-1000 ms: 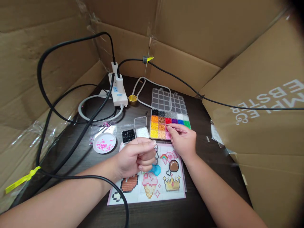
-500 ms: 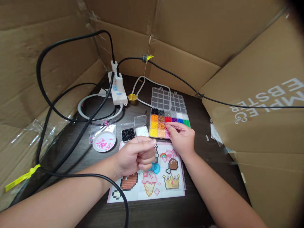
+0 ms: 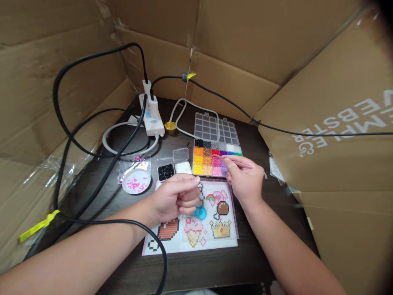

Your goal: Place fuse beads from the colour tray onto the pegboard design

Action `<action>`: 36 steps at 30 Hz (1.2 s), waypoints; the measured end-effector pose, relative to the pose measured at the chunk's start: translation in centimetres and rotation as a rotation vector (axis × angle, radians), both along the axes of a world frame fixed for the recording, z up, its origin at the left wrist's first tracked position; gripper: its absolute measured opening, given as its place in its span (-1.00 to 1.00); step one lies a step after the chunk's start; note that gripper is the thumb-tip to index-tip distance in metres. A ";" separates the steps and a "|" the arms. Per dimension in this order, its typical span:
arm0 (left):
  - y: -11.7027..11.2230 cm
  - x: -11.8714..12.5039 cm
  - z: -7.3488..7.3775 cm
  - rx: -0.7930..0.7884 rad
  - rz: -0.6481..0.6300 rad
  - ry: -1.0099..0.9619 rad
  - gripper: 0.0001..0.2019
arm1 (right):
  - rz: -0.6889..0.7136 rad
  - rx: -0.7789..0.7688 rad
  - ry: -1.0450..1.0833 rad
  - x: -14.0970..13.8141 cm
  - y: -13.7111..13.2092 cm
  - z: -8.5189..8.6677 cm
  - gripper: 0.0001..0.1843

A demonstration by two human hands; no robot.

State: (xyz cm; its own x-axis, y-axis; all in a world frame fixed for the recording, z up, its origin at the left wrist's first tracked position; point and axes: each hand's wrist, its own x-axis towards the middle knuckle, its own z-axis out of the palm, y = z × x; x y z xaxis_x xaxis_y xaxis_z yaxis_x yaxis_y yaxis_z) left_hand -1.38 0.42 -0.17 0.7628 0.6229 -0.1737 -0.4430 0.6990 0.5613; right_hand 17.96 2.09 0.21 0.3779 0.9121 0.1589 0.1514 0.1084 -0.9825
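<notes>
My right hand (image 3: 245,180) is closed around slim pink tweezers (image 3: 241,163), whose tip reaches over the pink and red compartments of the bead box (image 3: 196,168). Small beads sorted by colour fill that box. My left hand (image 3: 178,196) is curled into a fist above the pattern sheet (image 3: 192,246); anything inside it is hidden. Pixel pictures on the sheet include an ice cream cone and a crown, and the fist covers part of its upper left. Beyond the fist stand a small box of black beads (image 3: 166,172) and one of white beads (image 3: 183,167).
A white dish (image 3: 137,181) of pink beads sits at left, partly on a clear pegboard (image 3: 144,162). Behind are a power strip (image 3: 153,121), a gold cup (image 3: 170,128) and the bead box's open lid (image 3: 215,128). A black cable (image 3: 123,221) crosses my left forearm. Cardboard walls surround the table.
My right hand has shifted right with the tweezers, their tip moving from the orange-brown compartments to the pink and red ones. My left fist stays nearly in place. The view has shifted slightly.
</notes>
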 end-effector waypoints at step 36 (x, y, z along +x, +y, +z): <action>0.0 0.5 0.8 0.023 -0.015 0.096 -0.42 | -0.033 -0.137 -0.045 5.5 -12.9 -4.0 -0.93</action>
State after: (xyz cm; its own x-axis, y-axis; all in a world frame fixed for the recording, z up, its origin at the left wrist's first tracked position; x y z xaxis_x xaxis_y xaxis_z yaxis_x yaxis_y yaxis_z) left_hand -0.92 0.41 0.66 0.7524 0.6164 -0.2322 -0.3764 0.6917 0.6164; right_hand 23.51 -10.83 -3.83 0.4036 0.9135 0.0516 0.1972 -0.0318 -0.9798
